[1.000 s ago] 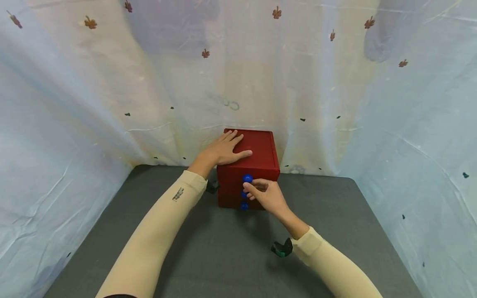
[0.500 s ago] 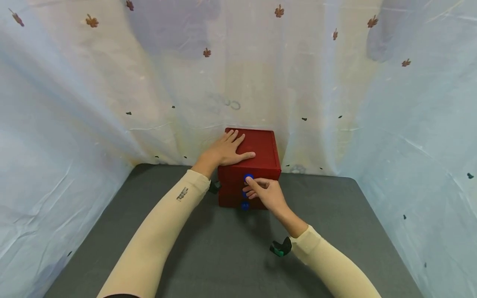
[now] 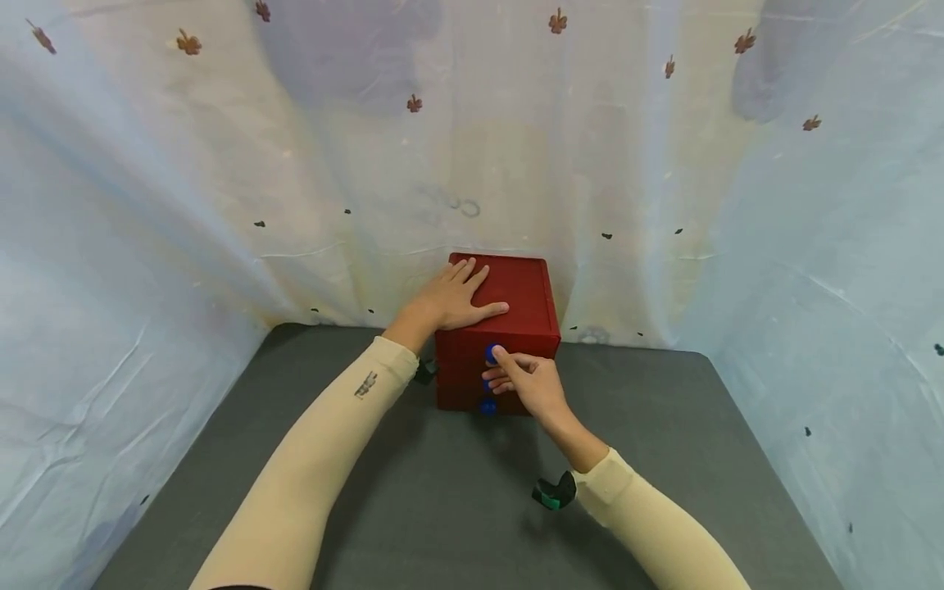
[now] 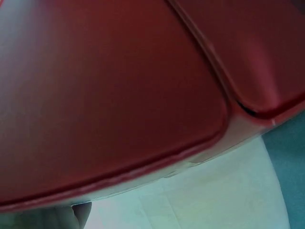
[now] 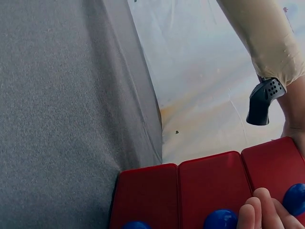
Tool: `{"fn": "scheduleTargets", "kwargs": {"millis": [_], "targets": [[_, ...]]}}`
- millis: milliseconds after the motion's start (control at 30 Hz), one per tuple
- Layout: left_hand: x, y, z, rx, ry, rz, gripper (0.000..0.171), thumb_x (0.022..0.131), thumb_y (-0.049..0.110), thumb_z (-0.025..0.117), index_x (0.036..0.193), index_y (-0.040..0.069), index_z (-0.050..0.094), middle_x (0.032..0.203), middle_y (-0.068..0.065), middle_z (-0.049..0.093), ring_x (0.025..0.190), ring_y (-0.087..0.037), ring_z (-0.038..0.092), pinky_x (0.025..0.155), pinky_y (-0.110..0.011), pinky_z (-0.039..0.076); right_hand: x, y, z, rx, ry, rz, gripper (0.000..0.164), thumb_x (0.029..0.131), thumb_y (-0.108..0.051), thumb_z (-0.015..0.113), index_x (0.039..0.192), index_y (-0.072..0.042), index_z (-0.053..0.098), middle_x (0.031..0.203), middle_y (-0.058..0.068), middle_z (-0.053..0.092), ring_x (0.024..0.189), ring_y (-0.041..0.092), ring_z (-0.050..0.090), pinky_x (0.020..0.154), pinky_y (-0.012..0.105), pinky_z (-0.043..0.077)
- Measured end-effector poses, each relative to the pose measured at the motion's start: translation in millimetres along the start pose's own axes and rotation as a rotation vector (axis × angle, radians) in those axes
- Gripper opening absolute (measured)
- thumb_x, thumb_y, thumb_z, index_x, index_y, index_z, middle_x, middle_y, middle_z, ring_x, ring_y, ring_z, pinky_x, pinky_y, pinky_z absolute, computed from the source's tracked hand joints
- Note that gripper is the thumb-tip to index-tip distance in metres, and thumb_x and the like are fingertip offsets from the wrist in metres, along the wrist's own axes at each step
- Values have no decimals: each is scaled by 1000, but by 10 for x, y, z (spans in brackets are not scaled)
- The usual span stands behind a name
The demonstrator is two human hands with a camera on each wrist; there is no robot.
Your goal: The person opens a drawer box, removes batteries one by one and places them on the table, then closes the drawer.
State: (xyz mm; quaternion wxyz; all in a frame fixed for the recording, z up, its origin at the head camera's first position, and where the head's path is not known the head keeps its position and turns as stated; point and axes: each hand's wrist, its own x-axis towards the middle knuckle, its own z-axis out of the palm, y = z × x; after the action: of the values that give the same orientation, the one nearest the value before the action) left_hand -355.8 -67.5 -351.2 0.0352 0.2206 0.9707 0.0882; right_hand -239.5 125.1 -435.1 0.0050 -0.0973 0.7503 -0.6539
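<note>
A red three-drawer box [image 3: 527,287] stands on the table, with blue round knobs down its front. My left hand [image 3: 451,303] rests on its top with spread fingers and thumb. At the front, my right hand [image 3: 534,381] pinches the top blue knob [image 3: 490,353] between thumb and forefinger, the thumb partly covering it. Its other fingers hang curled over the middle knob. The bottom knob [image 3: 488,406] shows below them. From the right wrist, the fingers [image 5: 262,212] lie between the top knob [image 5: 296,198] and the middle knob [image 5: 220,219]. All three drawers look closed.
The box stands on a grey cloth-covered table [image 3: 435,508], close to the back curtain [image 3: 509,164]. Pale curtains with leaf prints also hang at both sides. A dark camera mount [image 3: 555,492] sits at the right wrist, another [image 3: 425,371] at the left.
My right thumb has risen from beside the top knob onto it, closing the pinch. My left hand stays on the box top. The whole head view has shifted slightly.
</note>
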Motion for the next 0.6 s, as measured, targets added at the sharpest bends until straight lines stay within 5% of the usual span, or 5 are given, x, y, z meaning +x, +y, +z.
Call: {"fn": "scheduleTargets", "kwargs": {"millis": [467,600], "targets": [[-1,25,6,-8,2,-10,100,101,83,35,175,21,9,181,-11,1,168,-28,-1,136,-48,3,-80,33,10,9,22,18,52,105,-50,69,111,-1,84,99,18,82,98,47,76,95,55,62],[-6,28,1,-15,6,-9,100,101,82,36,175,20,10,181,-11,3,168,-28,0,136,-46,2,-133,32,17,3,14,10,51,105,-49,68,111,0,84,98,17,82,97,47,76,91,47,65]]}}
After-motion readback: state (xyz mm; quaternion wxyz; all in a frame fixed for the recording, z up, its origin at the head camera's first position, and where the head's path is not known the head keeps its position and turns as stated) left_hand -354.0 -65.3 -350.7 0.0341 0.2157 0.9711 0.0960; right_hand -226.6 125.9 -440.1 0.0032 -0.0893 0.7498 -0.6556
